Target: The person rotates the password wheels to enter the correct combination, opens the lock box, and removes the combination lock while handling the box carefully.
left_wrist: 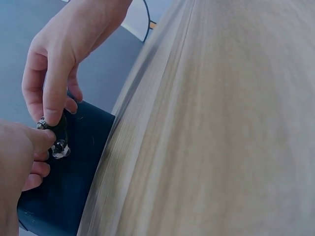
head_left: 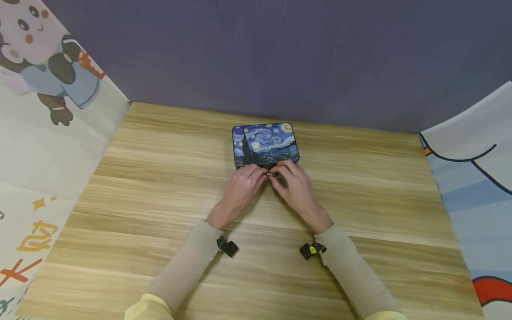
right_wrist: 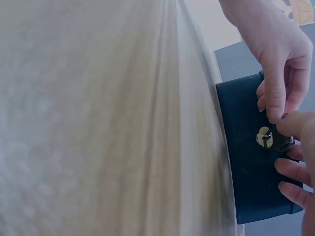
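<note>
A box (head_left: 266,144) with a swirling blue night-sky painting on its lid sits closed on the table. Its dark front side (left_wrist: 74,172) faces the person and carries a metal clasp (right_wrist: 278,140). With thumb and index finger, the left hand (head_left: 242,184) pinches one side of the clasp. From the other side the right hand (head_left: 294,182) pinches it too, the two thumb tips almost meeting. In the right wrist view, the other fingers (right_wrist: 293,169) of the right hand rest against the box front. Part of the clasp is hidden behind the fingertips.
The wooden table (head_left: 160,195) spreads around the box on all sides. Behind it rises a dark blue-grey wall (head_left: 280,58). Printed panels stand at left (head_left: 44,146) and right (head_left: 472,195). A small black camera (head_left: 228,246) is strapped at each wrist.
</note>
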Available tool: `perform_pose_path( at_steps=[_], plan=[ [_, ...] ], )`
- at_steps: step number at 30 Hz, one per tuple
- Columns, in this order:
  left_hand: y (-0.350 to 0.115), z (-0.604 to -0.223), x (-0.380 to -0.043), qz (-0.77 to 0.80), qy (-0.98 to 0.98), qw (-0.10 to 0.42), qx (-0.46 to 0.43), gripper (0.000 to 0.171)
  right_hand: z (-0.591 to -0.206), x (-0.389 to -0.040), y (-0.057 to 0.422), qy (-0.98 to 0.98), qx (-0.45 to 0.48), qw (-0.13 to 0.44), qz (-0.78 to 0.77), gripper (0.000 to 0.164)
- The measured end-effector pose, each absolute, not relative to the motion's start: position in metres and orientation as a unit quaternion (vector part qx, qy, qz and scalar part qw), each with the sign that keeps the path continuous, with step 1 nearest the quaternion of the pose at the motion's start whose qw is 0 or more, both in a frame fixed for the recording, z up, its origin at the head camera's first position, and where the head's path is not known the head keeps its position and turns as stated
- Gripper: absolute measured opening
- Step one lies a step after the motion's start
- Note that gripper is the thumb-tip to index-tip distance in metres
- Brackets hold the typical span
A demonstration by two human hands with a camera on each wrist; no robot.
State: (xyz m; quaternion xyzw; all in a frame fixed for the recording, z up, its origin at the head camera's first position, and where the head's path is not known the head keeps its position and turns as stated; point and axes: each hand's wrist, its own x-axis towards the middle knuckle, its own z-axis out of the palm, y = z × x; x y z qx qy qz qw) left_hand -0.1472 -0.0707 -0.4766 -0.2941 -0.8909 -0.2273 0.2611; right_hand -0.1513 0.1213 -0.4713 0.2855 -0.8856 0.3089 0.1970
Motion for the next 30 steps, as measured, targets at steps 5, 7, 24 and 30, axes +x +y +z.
perform_pose_path(
  at_steps=[5,7,24,30],
  plan=[
    [-0.0698,-0.4746,-0.1467,-0.225,-0.893,0.261,-0.29,0.011,-0.4696,-0.1512,0.1216,-0.882,0.289,0.203,0.312,0.021],
    [-0.0695,-0.4738,-0.1466,-0.225,-0.893,0.261,-0.289,0.011,-0.4689,-0.1512,0.1218,-0.882,0.289,0.201,0.315,0.021],
    [-0.0689,-0.4734,-0.146,-0.227,-0.894,0.259,-0.287,0.011,-0.4666,-0.1511,0.1223,-0.878,0.293,0.2,0.321,0.023],
    [-0.069,-0.4728,-0.1456,-0.223,-0.894,0.259,-0.289,0.011,-0.466,-0.1504,0.122,-0.88,0.291,0.196,0.321,0.024]
  ],
)
